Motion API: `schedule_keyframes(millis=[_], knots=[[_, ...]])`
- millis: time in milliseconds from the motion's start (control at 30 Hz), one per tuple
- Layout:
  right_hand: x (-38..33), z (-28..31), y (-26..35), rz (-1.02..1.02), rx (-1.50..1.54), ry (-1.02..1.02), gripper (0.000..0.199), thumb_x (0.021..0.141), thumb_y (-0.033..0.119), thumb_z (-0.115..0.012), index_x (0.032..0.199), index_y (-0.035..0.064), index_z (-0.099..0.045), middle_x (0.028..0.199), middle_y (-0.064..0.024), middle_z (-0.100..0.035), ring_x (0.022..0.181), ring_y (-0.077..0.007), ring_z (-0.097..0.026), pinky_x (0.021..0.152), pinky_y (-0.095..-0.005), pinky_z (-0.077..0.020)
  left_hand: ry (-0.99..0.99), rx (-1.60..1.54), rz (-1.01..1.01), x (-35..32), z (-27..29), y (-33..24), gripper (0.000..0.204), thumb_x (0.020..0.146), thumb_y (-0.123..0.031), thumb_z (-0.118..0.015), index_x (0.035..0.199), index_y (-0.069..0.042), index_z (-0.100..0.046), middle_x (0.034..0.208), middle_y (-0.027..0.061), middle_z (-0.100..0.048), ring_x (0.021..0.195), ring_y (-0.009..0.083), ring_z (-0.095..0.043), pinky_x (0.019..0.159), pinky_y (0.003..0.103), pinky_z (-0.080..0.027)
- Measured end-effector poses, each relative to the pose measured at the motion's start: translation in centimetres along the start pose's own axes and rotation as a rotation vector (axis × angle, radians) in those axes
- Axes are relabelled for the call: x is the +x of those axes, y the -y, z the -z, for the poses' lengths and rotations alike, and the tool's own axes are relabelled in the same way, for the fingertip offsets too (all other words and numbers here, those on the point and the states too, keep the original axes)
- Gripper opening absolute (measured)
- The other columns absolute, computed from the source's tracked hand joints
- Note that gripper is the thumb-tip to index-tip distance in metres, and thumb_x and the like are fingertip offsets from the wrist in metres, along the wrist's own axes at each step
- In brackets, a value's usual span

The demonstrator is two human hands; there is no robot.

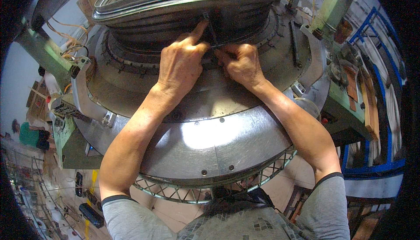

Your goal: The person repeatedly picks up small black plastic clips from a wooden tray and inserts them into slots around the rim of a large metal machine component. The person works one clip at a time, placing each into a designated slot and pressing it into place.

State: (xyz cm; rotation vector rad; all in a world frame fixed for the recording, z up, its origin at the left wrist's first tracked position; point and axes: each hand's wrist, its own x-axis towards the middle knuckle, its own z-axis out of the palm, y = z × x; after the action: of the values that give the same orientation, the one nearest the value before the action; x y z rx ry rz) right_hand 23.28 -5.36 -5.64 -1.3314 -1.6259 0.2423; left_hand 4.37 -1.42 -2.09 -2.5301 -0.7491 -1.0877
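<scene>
My left hand (pixel 180 63) is at the middle of a large round machine that looks like a circular knitting machine. Its index finger stretches up to the dark ribbed wall (pixel 157 32) of the central drum, touching a thin upright metal strip (pixel 212 31). The thumb lies apart, near the strip's lower end, and the other fingers curl under. Just to the right, my right hand (pixel 243 64) is closed in a pinch at the drum's base. Whatever sits between its fingertips is small, dark and mostly hidden. A dark flat ring (pixel 131 93) lies beneath both hands.
A shiny metal rim (pixel 188 146) curves in front of me. Green posts (pixel 50 56) with brackets flank the machine. A dark bar (pixel 295 43) lies on the ring at right. Beyond stands a blue frame rack (pixel 380 87); wire mesh (pixel 30 187) is at lower left.
</scene>
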Motion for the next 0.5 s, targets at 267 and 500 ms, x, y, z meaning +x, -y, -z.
schedule_keyframes(millis=[267,500], knots=[[0.01,-0.05,0.06,0.004,-0.003,-0.016,0.020,0.075,0.008,-0.065,0.090,0.0008,-0.076,0.083,-0.0261,-0.069,0.075,-0.0368,-0.073,0.069,-0.0419,-0.0568,0.015,-0.055,0.032,0.07,0.31,-0.29,0.023,0.073,0.005,-0.060,0.089,-0.005,-0.074,0.136,0.0170,-0.061,0.093,0.0382,-0.071,0.078,0.043,-0.060],[0.14,-0.18,0.02,0.012,-0.032,-0.025,0.018,0.076,0.009,-0.065,0.087,0.0003,-0.076,0.082,-0.0261,-0.069,0.074,-0.0373,-0.072,0.068,-0.0425,-0.0565,0.015,-0.052,0.037,0.14,0.26,-0.36,0.022,0.073,0.005,-0.060,0.087,-0.004,-0.073,0.136,0.0169,-0.061,0.094,0.0382,-0.071,0.078,0.043,-0.060]])
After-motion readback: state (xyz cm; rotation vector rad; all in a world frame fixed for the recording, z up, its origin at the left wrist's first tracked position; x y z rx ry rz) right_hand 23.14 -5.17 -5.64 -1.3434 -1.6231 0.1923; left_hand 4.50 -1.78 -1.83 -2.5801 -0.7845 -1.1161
